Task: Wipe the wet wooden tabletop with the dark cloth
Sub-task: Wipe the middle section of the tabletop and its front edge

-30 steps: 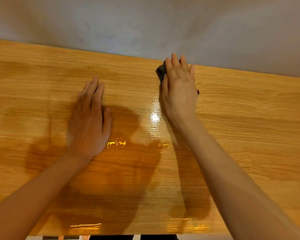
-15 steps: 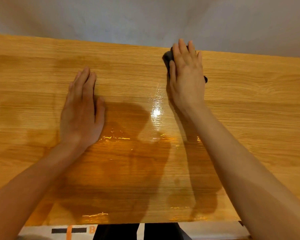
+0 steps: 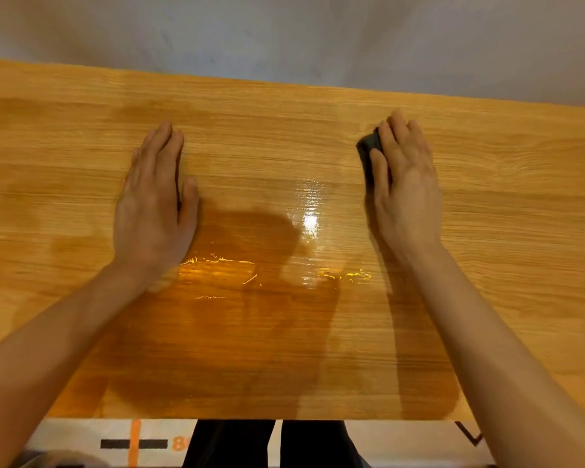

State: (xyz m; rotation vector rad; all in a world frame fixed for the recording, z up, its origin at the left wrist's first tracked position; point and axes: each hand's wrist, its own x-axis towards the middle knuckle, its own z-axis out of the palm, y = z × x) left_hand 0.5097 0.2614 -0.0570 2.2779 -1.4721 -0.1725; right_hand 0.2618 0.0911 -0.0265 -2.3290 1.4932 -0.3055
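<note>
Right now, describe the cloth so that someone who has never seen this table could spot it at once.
Start at the wide wooden tabletop that runs along the grey wall. Two bare hands lie flat on it; go to the right hand, towards the far edge. The cloth is the small dark wad peeking out beside that hand's fingers, the only dark thing on the pale wood.

I'm seeing warm, fairly dim light from overhead. There's a hard white glare spot on the wet surface (image 3: pixel 309 220), with thin yellow glints just below it. A broad dark shadow spreads over the near middle of the wood, and narrower ones trail under both forearms. Wood grain smears softly; the far edge bows from wide-angle distortion.
</note>
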